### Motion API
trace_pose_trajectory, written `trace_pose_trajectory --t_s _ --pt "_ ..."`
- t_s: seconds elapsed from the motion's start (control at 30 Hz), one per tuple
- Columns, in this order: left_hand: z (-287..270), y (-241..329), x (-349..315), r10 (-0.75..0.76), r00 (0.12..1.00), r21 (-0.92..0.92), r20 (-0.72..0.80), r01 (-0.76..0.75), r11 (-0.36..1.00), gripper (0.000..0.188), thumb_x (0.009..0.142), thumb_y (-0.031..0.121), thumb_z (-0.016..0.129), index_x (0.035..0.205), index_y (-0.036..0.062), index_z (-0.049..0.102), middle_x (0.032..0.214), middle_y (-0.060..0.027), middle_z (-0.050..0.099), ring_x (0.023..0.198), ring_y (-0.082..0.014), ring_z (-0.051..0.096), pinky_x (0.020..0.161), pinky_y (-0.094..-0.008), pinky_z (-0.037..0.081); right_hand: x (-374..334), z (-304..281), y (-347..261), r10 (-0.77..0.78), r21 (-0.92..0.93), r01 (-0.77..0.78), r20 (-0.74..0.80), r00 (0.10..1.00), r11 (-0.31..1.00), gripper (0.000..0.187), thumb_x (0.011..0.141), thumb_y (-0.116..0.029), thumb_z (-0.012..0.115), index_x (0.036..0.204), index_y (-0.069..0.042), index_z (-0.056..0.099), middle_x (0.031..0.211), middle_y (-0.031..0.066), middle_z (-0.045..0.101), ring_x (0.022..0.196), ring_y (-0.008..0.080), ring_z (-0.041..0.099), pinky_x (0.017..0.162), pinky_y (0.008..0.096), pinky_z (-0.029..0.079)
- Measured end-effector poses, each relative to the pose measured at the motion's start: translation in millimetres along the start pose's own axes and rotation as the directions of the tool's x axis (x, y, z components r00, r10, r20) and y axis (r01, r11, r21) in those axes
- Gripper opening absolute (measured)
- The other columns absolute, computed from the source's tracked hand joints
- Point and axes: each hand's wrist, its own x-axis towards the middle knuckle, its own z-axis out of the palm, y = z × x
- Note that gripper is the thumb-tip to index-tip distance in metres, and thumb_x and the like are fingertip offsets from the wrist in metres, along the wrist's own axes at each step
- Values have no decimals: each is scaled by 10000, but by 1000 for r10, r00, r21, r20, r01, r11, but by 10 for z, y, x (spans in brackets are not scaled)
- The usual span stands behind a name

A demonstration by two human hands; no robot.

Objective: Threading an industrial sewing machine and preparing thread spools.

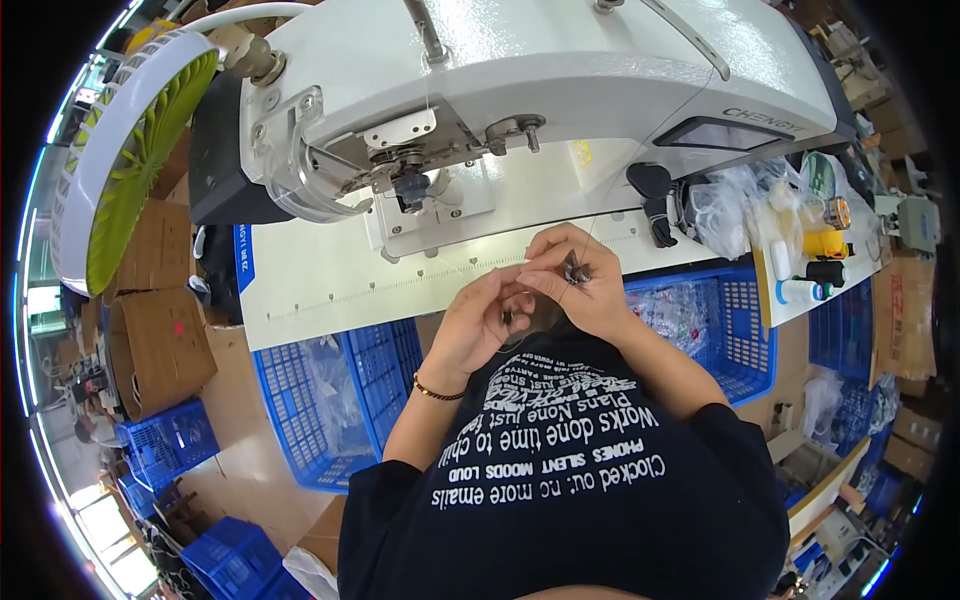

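Note:
My left hand (472,318) and my right hand (598,296) meet just in front of the sewing table's front edge, fingertips touching. The right hand's fingers are closed round a small dark, shiny piece (574,268), perhaps folded fabric or ribbon; its exact kind is unclear. My left fingers are curled in a pinch, with a dark bit showing beneath them; what they hold is too small to name. Beyond the hands stands a white industrial sewing machine (560,75). Its needle area (410,185) is to the left of the hands, apart from them.
A pale worktable (320,265) carries a printed ruler strip. Blue plastic crates (745,378) with bagged items stand below on both sides. Plastic bags (720,215) and thread spools (800,292) lie at right. A white-and-green fan (125,165) is at left, near cardboard boxes (165,345).

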Motion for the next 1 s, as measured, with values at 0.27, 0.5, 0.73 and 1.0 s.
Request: trace_pose_trajectory --t_s 0.27,0.5,0.73,1.0 --pt "-147 4 -57 -162 980 81 114 153 985 277 873 220 407 776 -19 509 747 -75 458 602 -101 373 368 -143 265 104 -226 60 385 718 -415 219 896 558 243 859 -231 463 698 -48 450 559 48 484 401 57 333 347 187 242" --pt "-466 137 -262 -51 997 -287 62 66 956 271 881 246 374 770 22 478 832 -89 410 665 -119 345 382 -125 322 -102 -574 375 539 499 -466 -3 842 731 217 833 -186 513 690 -81 388 491 -42 323 396 41 294 343 185 195" --pt "-807 577 -504 175 976 -503 -127 -215 837 275 885 247 376 794 16 493 738 -27 371 610 -95 319 367 -141 331 -814 -1328 832 565 -330 -598 -200 800 730 197 787 -182 554 746 -13 462 530 50 472 425 102 436 406 233 337" --pt "-1218 982 -831 335 881 -282 -333 -432 857 226 876 212 411 770 27 485 595 11 306 517 -71 258 323 -150 227 -2257 -2397 1226 519 -768 -615 -457 722 179 234 742 -197 580 769 13 480 660 183 546 607 343 523 559 379 419"
